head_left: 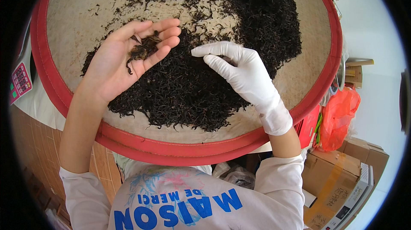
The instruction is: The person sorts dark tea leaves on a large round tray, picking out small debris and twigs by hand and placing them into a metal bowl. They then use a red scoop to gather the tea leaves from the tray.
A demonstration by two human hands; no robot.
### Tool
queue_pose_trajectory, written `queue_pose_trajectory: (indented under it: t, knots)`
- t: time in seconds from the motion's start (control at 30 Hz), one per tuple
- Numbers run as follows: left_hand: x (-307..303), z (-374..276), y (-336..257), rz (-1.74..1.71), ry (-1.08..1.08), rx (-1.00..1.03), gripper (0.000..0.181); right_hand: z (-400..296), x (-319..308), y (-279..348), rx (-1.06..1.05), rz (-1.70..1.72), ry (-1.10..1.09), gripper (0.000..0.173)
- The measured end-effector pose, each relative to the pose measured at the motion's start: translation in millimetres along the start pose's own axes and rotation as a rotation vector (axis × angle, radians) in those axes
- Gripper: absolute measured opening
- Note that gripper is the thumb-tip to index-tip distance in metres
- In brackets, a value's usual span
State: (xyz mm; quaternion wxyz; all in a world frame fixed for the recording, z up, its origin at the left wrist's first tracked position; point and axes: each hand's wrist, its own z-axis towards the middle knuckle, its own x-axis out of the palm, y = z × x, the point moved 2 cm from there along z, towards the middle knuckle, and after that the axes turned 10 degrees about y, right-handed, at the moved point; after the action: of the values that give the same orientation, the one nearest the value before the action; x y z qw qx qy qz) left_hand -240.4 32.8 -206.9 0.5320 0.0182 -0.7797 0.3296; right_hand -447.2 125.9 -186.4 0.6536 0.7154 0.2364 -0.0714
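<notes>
My bare left hand (125, 50) is palm up and cupped, its fingers slightly curled. In the palm lies a small clump of brownish dried tea leaves (144, 47), paler and broader than the rest. My right hand (236, 66) wears a white disposable glove. Its thumb and index finger come close together just over the dark heap; whether anything is between them cannot be made out. Beneath both hands spreads a heap of black, twisted dried tea leaves (186, 92). It rests on a round woven tray (308, 37) with a red fabric rim.
A device with a pink keypad (21, 80) stands at the left on a pale table surface. On the right are an orange-red plastic bag (340, 117) and cardboard boxes (330, 178), one bearing handwriting. Clear plastic bags (239, 177) lie below the tray. Wooden-look flooring (35, 137) shows lower left.
</notes>
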Motion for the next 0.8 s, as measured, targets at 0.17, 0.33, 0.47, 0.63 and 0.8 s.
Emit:
queue_pose_trajectory:
  t: [0.17,0.33,0.47,0.63,0.8]
  knots:
    - [7.1,0.8,6.9,0.087,0.000,-0.062,0.041,-0.8,-8.8,10.0,-0.188,-0.601,-0.282,0.018]
    - [9.9,1.8,25.2,0.150,0.014,-0.211,0.037,6.2,2.8,18.3,-0.409,-0.560,-0.155,0.031]
    - [15.2,-0.2,32.4,0.128,-0.030,-0.206,0.034,9.6,14.3,22.3,-0.531,-0.724,-0.130,0.042]
    - [3.5,4.0,18.6,0.097,0.115,-0.100,0.043,2.0,-16.9,28.8,-0.359,-0.720,-0.231,0.036]
    - [-14.2,-3.2,-14.5,-0.100,0.134,0.122,0.040,-29.4,-15.4,23.8,-0.042,-0.801,0.270,0.094]
